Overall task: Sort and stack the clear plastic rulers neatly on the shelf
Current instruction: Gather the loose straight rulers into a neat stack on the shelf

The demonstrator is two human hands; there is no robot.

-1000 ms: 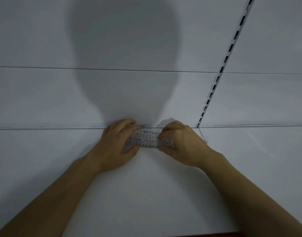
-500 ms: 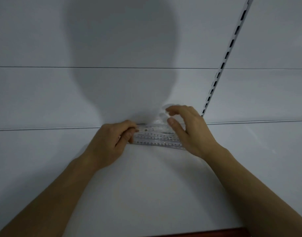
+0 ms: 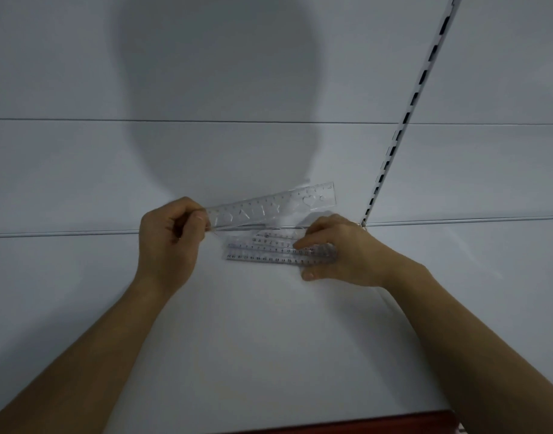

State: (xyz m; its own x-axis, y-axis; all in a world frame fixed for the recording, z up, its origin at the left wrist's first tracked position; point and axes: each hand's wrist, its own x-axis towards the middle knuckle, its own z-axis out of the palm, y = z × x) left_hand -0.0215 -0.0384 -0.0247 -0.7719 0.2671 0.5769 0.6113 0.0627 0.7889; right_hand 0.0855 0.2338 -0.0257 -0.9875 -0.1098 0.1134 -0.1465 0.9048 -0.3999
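Left hand [image 3: 167,242] pinches one clear plastic stencil ruler [image 3: 273,206] by its left end, raised, long axis running rightward. Below it, right hand [image 3: 341,250] presses flat the pile of clear rulers [image 3: 268,250] on the white shelf [image 3: 268,339].

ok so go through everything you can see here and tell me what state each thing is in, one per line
Left hand: pinches one end of the lifted ruler.
Lifted ruler: off the shelf, tilted, far end higher, with cut-out stencil shapes.
Right hand: fingers press on the pile, thumb at its near edge.
Pile of rulers: flat on the shelf, fanned out, edges not lined up.
Shelf: white, bears the pile.
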